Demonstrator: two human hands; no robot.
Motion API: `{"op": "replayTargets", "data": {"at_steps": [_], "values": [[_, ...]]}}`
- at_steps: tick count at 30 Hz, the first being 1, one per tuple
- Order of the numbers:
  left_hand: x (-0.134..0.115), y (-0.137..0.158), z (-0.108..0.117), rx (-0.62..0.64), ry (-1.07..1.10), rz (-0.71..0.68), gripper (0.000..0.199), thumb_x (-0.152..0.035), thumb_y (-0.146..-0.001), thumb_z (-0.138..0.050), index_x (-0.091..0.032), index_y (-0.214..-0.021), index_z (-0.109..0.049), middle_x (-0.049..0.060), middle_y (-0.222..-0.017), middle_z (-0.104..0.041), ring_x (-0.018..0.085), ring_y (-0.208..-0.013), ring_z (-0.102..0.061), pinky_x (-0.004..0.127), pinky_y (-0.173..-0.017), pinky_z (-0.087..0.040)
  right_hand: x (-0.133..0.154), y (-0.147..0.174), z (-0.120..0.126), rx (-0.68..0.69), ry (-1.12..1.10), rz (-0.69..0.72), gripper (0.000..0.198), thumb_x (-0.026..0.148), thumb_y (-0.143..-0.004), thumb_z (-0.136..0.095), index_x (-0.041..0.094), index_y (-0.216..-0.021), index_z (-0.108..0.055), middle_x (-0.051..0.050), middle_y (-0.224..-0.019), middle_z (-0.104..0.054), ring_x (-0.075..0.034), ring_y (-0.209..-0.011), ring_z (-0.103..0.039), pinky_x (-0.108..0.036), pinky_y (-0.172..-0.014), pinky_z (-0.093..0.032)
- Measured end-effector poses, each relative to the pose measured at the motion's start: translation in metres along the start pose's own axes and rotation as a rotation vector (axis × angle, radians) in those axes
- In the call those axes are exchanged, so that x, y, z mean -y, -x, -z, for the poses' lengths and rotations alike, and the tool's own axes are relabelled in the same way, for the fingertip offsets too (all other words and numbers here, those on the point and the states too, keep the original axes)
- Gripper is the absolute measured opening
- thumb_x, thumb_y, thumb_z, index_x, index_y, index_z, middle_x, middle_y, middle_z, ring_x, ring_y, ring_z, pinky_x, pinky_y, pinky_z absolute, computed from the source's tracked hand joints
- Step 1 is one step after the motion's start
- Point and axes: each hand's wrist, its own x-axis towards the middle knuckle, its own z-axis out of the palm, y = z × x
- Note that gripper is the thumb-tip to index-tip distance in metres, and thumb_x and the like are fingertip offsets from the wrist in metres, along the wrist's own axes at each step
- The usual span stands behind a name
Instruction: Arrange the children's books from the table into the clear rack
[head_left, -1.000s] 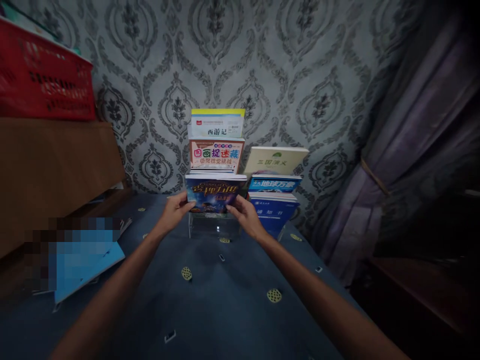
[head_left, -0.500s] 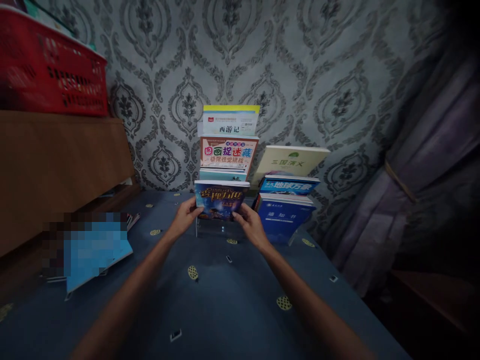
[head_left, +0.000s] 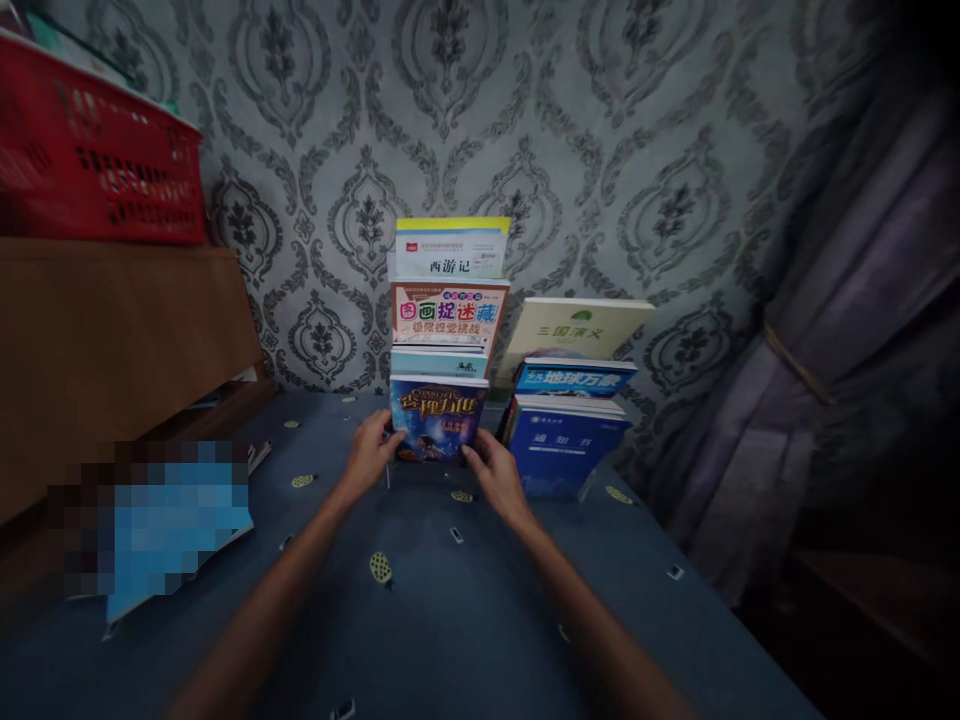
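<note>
Both hands grip a dark blue and purple book (head_left: 437,418) with gold lettering, upright at the front of the left row of books. My left hand (head_left: 373,448) is closed on its left edge, thumb on the cover. On the right edge, low down, my right hand (head_left: 491,472) pinches it, thumb in front. Just behind it stand a pale teal book (head_left: 442,362), a pink-bordered picture book (head_left: 450,312) and a white book with a yellow top (head_left: 451,247). Right of my hand, a blue book (head_left: 564,445) fronts the second row.
Behind the blue book are another blue book (head_left: 576,378) and a cream book (head_left: 581,325). A partly pixelated light-blue book (head_left: 180,520) lies at the left. A red basket (head_left: 127,150) sits on a wooden cabinet (head_left: 120,340). A tied curtain (head_left: 780,400) hangs at the right.
The dark blue book's cover now stands more upright, closer against the books behind it, with more of its front showing. Both hands keep hold of it. The view has shifted slightly.
</note>
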Motion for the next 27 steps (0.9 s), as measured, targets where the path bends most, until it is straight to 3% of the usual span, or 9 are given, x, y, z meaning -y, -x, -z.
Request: {"op": "replayTargets", "data": {"at_steps": [4, 8, 12, 17, 20, 27], "values": [[-0.002, 0.012, -0.005, -0.065, -0.137, -0.011, 0.005, -0.023, -0.083, -0.056, -0.020, -0.088, -0.056, 0.004, -0.090, -0.059, 0.023, -0.090, -0.056, 0.037, -0.083, -0.045, -0.011, 0.008, -0.005, -0.077, 0.177, 0.028, 0.034, 0.038, -0.087, -0.053, 0.017, -0.111, -0.063, -0.013, -0.102, -0.072, -0.027, -0.093, -0.067, -0.042, -0.086, -0.053], [-0.005, 0.019, -0.007, -0.109, -0.003, 0.015, 0.025, -0.022, -0.087, -0.052, -0.021, -0.112, -0.052, 0.006, -0.102, -0.060, 0.022, -0.096, -0.058, 0.035, -0.085, -0.046, -0.011, 0.012, -0.010, -0.143, 0.190, 0.077, 0.035, 0.039, -0.091, -0.050, 0.019, -0.118, -0.060, -0.013, -0.110, -0.070, -0.026, -0.096, -0.066, -0.042, -0.087, -0.054], [-0.005, 0.019, -0.007, -0.085, 0.066, 0.037, 0.025, -0.025, -0.090, -0.052, -0.021, -0.114, -0.050, 0.005, -0.099, -0.062, 0.020, -0.089, -0.060, 0.033, -0.082, -0.046, -0.005, 0.014, -0.014, -0.161, 0.161, 0.079, 0.035, 0.038, -0.094, -0.047, 0.020, -0.122, -0.055, -0.012, -0.112, -0.068, -0.026, -0.101, -0.065, -0.042, -0.090, -0.053], [-0.004, 0.020, -0.008, -0.094, -0.007, 0.014, 0.006, -0.024, -0.091, -0.049, -0.021, -0.095, -0.052, 0.003, -0.090, -0.059, 0.020, -0.086, -0.058, 0.032, -0.077, -0.045, -0.003, 0.015, -0.016, -0.184, 0.150, 0.104, 0.036, 0.036, -0.094, -0.046, 0.020, -0.127, -0.051, -0.013, -0.118, -0.065, -0.028, -0.110, -0.063, -0.046, -0.096, -0.051], [-0.006, 0.021, -0.009, -0.095, -0.043, -0.002, 0.006, -0.023, -0.091, -0.047, -0.021, -0.085, -0.049, 0.002, -0.085, -0.057, 0.019, -0.082, -0.057, 0.030, -0.074, -0.043, -0.004, 0.015, -0.016, -0.167, 0.142, 0.100, 0.036, 0.036, -0.094, -0.047, 0.020, -0.127, -0.050, -0.013, -0.118, -0.065, -0.028, -0.111, -0.062, -0.046, -0.097, -0.050], [-0.006, 0.022, -0.010, -0.115, -0.039, 0.030, 0.002, -0.021, -0.089, -0.048, -0.021, -0.090, -0.050, 0.003, -0.089, -0.056, 0.020, -0.085, -0.057, 0.032, -0.076, -0.045, -0.005, 0.017, -0.019, -0.198, 0.182, 0.080, 0.041, 0.036, -0.095, -0.045, 0.018, -0.132, -0.047, -0.015, -0.122, -0.062, -0.028, -0.114, -0.060, -0.047, -0.098, -0.049]]}}
